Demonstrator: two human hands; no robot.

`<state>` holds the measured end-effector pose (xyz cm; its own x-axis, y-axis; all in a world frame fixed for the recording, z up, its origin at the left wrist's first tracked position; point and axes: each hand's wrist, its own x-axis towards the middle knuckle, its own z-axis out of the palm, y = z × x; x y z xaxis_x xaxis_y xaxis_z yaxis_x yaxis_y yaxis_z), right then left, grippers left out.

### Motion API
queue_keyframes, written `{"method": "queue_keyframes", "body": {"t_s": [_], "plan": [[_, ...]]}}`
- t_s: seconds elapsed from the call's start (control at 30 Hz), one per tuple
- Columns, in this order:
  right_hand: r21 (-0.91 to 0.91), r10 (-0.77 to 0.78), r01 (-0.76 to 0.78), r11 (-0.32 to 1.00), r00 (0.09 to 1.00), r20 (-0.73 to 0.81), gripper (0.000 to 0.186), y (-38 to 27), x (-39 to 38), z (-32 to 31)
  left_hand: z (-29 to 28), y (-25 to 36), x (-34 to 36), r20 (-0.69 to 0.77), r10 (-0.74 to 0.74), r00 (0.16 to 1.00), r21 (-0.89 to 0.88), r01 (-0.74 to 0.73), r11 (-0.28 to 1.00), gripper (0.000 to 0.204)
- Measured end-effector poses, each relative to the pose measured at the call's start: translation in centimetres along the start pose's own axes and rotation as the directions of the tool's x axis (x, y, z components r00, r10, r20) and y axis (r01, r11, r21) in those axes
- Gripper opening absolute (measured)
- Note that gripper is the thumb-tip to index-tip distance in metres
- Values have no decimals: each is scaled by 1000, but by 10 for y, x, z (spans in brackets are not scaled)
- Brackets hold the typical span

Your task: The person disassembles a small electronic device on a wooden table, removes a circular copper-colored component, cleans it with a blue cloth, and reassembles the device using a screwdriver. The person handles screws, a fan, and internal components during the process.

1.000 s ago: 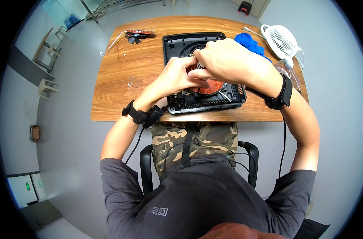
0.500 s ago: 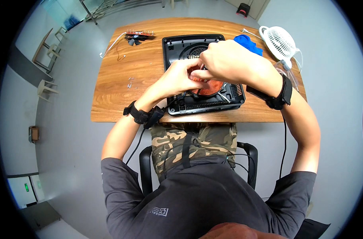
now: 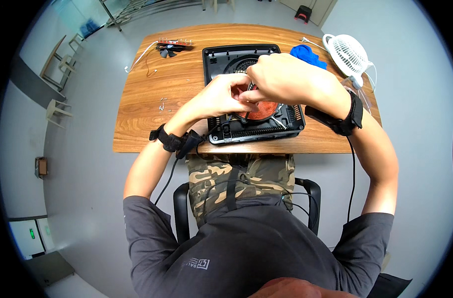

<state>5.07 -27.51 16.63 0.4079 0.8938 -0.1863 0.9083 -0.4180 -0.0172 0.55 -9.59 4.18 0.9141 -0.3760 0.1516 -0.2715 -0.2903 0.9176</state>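
Note:
An opened black appliance housing (image 3: 221,133) lies on the wooden table (image 3: 157,124). Inside it is a round reddish copper coil (image 3: 266,111), partly under my fingers, with a white wire at its lower right. My left hand (image 3: 223,97) bends over the coil's left part, thumb and fingers curled inward. My right hand (image 3: 278,79) arches over the middle from the right, fingertips pinched close against my left fingers. What they grip between them is hidden.
A circuit board with a small black fan (image 3: 169,49) and wires sits at the back left, small loose pieces (image 3: 163,106) at the left. A blue cloth (image 3: 306,54) and white fan (image 3: 348,54) are at the back right. A stool (image 3: 56,111) stands on the floor left.
Both hands stay at the coil, with slight shifts of fingers and wrists. My right hand and the housing appear slightly lower in the picture.

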Motion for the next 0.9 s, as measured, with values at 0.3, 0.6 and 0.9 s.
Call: {"method": "queue_keyframes", "body": {"t_s": [0.3,0.6,0.9], "plan": [[36,-101,109,993,981,-168,41,13,-11,8,-9,-2,6,41,5,999,29,-6,1000,21],[41,-46,46,998,999,7,44,1,8,3,-2,0,4,-5,51,999,24,-51,998,34],[31,-136,140,990,984,-112,40,10,2,7,-15,-2,5,74,-26,997,-77,31,997,29]]}}
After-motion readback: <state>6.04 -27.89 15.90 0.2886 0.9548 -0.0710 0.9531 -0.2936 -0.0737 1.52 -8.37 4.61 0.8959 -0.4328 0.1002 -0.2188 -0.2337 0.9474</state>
